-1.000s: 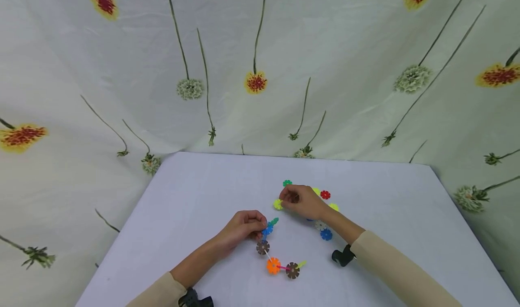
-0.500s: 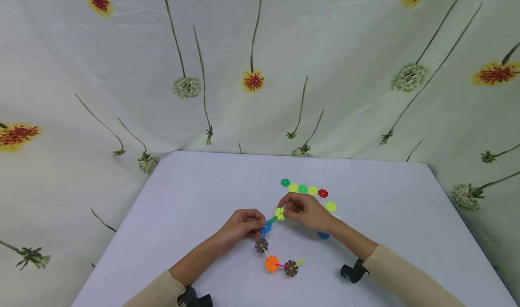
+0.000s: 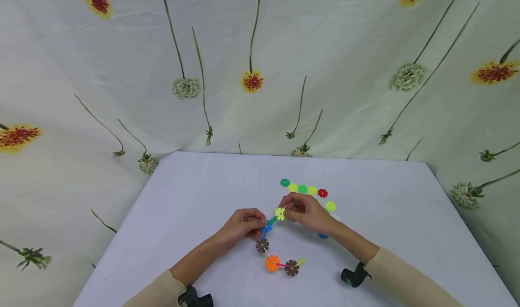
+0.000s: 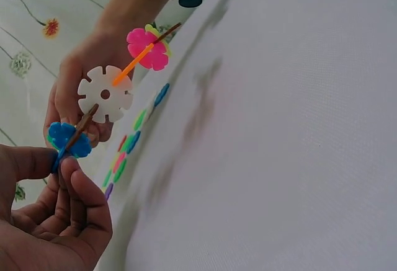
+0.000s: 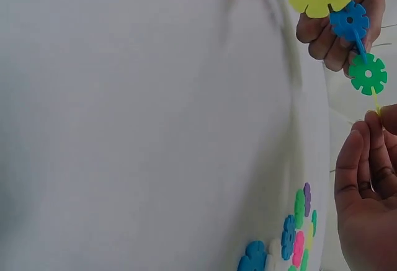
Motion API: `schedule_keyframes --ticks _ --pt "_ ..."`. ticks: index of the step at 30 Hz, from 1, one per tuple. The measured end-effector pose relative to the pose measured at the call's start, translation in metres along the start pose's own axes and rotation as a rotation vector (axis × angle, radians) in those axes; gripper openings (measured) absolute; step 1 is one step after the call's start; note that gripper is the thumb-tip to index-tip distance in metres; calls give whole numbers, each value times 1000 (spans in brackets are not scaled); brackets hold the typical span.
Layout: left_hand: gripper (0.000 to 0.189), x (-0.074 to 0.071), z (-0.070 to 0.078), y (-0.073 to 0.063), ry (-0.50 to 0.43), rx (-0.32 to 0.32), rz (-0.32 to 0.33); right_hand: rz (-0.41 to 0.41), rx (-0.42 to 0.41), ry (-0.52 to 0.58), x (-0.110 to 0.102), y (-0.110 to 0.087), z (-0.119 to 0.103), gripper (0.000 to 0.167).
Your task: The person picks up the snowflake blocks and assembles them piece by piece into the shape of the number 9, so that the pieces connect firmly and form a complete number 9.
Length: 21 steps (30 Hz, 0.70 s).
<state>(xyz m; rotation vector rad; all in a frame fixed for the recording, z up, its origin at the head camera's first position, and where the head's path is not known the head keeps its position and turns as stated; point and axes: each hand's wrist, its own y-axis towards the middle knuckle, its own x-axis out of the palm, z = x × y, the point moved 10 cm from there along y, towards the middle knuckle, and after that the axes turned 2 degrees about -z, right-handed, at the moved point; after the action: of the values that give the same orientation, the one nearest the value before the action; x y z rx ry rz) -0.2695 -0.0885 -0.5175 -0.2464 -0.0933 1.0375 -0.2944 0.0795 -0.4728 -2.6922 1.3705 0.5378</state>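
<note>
White tabletop, left hand and right hand above it, thumb pressed to fingertips on both. From the left hand a chain of slotted discs curves toward the table's near side; loose discs lie beyond, partly hidden by the right hand. The left pinches the chain's blue disc; the right pinches a yellow disc, touching the chain's green disc.

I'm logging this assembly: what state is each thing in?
Chain of multicoloured notched plastic discs: linked, held above white tabletop
Yellow notched round plastic disc: touching the chain's green disc; full fit unclear
Loose coloured plastic discs: lying on tabletop
Left hand: pinching a blue chain disc
Right hand: pinching yellow disc
</note>
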Motion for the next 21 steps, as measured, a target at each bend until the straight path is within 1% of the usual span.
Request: schedule_keyframes --ticks 6,10,15,18,21 --pt "24 1 0 0 15 -2 12 -26 -15 22 4 -1 2 18" --pt "23 5 2 2 45 1 22 -22 -27 38 2 -3 6 16" --pt "23 12 6 5 82 9 29 -23 -23 46 1 -9 14 16" --pt "22 15 6 7 90 5 31 -14 -35 46 1 -13 14 16" --pt "21 18 7 8 98 1 25 -3 -65 50 -1 -15 11 14"
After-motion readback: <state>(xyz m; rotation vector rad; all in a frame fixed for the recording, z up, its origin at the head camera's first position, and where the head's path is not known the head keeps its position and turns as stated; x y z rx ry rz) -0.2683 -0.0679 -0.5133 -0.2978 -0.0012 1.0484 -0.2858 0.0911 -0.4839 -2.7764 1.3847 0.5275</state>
